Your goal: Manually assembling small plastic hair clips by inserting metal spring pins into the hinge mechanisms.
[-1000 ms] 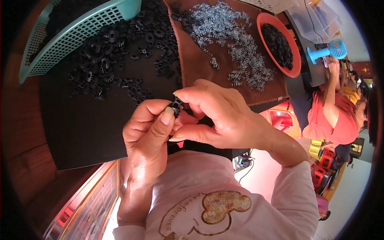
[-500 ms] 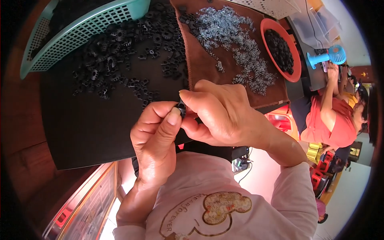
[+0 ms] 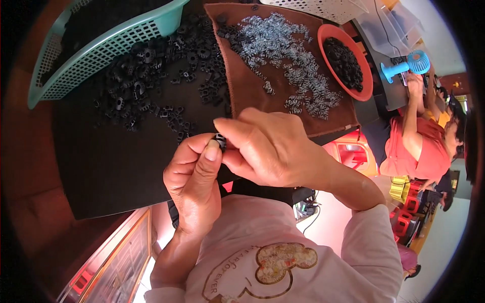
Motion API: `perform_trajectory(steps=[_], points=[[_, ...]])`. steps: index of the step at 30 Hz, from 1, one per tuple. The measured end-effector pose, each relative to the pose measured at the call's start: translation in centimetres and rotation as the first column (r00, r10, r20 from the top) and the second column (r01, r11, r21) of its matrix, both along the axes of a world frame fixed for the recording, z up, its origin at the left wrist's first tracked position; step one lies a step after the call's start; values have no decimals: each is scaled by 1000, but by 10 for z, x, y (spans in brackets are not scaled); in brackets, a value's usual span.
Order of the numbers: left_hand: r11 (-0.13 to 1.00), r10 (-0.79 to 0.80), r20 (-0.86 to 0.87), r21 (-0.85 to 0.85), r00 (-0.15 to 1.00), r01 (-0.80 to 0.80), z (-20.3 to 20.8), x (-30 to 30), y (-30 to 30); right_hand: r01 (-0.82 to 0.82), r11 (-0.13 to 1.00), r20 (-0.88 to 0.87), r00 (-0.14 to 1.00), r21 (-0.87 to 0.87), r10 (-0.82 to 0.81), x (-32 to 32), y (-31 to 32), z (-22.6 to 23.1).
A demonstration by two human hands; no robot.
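Note:
Close to the near edge of the table, a small black plastic part [image 3: 221, 139] is pinched between the thumb and forefinger of my left hand [image 3: 194, 174]. My right hand [image 3: 273, 149] is curled against the part from the right, its fingers bent and closed. Whatever those right fingers hold, if anything, is hidden behind them. Beyond my hands, a loose pile of similar black plastic parts [image 3: 139, 91] covers the far left of the black table [image 3: 111, 166]. Many small metal springs [image 3: 273, 40] lie scattered on a brown cloth [image 3: 247, 91] to the right.
A green perforated basket [image 3: 111, 48] with black contents stands at the far left. An orange-red bowl [image 3: 367, 81] of black parts sits right of the springs. Past it are a clear plastic bin [image 3: 386, 30] and a blue fan [image 3: 399, 69]. Another person in red [image 3: 417, 149] works at the right.
The view has shifted slightly, so the table things sit a little farther left. The black part is turned somewhat and shows more of its openings. Both hands keep nearly the same pose.

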State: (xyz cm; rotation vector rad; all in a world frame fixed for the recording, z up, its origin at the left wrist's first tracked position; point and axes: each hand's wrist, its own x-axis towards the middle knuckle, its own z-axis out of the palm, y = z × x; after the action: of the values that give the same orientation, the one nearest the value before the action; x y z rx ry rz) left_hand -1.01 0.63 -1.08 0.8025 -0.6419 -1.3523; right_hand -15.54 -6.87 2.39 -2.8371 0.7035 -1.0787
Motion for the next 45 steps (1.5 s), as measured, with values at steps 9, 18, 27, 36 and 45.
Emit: perform_trajectory(steps=[9, 18, 27, 36, 45], points=[[1000, 5, 120, -14, 993, -3, 2, -4, 1, -17, 999, 28, 999, -49, 19, -9, 0, 2], [998, -58, 307, 1, 950, 61, 15, -9, 3, -10, 993, -18, 1000, 120, 12, -28, 9, 9], [981, -163, 238, -61, 957, 183, 12, -8, 3, 637, 743, -88, 768, 203, -635, -169, -67, 39], [988, -112, 257, -72, 960, 135, 12, -3, 4, 645, 757, -366, 733, 107, -573, -205, -90, 20], [970, -170, 372, -101, 913, 222, 6, 3, 5, 278, 920, -98, 960, 275, -261, -67, -60, 44]])
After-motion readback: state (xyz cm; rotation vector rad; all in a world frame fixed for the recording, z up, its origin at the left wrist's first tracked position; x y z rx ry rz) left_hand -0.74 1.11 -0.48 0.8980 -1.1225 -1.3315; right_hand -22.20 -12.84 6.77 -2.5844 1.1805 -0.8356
